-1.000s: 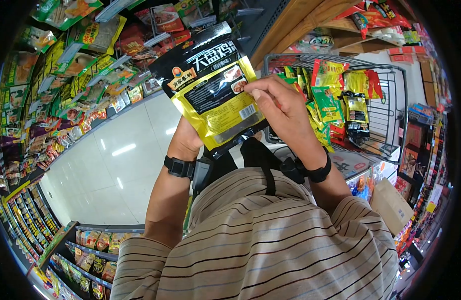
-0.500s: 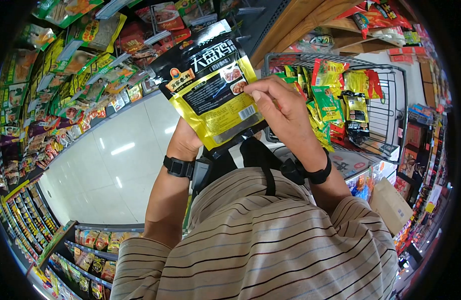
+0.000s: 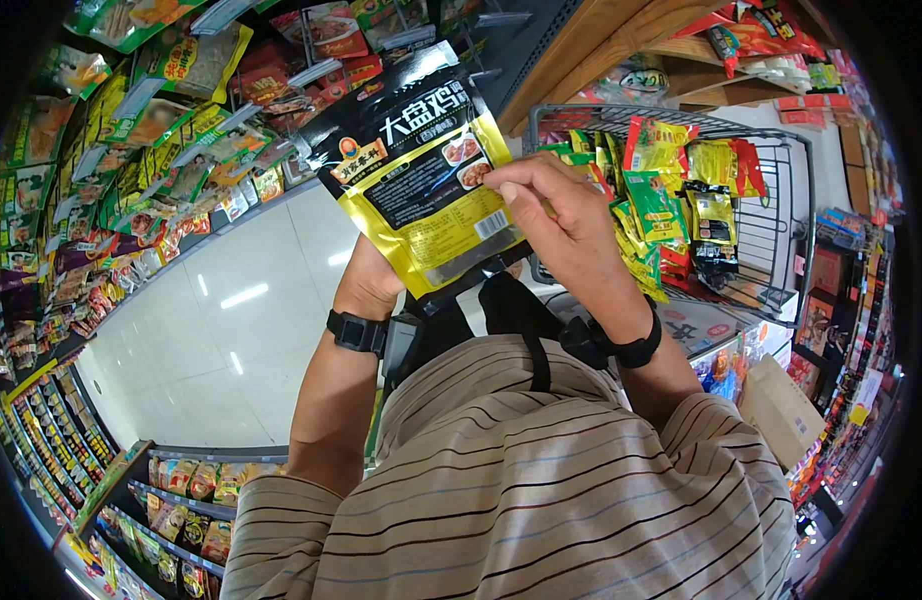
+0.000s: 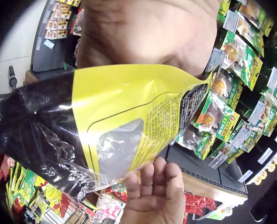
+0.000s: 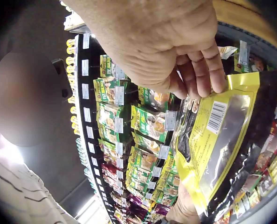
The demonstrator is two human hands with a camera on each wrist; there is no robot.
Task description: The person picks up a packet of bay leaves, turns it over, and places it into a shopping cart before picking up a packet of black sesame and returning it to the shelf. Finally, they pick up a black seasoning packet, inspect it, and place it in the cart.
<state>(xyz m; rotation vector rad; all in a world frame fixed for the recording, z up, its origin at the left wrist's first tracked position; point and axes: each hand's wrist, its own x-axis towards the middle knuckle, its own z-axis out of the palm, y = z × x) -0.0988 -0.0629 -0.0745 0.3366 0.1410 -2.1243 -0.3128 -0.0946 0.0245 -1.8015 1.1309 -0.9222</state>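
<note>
A black and yellow packet (image 3: 431, 180) is held up in front of the body, its printed side with the barcode facing the head camera. The left hand (image 3: 371, 280) grips it at the lower left, its fingers hidden behind the packet. At the packet's right edge, the right hand (image 3: 566, 215) pinches with bent fingers near the small food pictures. In the left wrist view, the packet (image 4: 129, 126) lies below the palm of the left hand (image 4: 148, 35). The right wrist view shows the right hand (image 5: 176, 51) at the edge of the packet (image 5: 218, 135), above the barcode.
A wire shopping cart (image 3: 806, 235) holding several colourful packets (image 3: 661, 205) stands to the right. Hanging packets (image 3: 161, 130) fill the rack at the left. Pale floor tiles (image 3: 211, 330) lie between the racks. A cardboard box (image 3: 784, 410) is at the lower right.
The packet has shifted slightly up and left, with its glossy reflections altered. The right hand has moved a little left with its edge. Both hands keep their hold.
</note>
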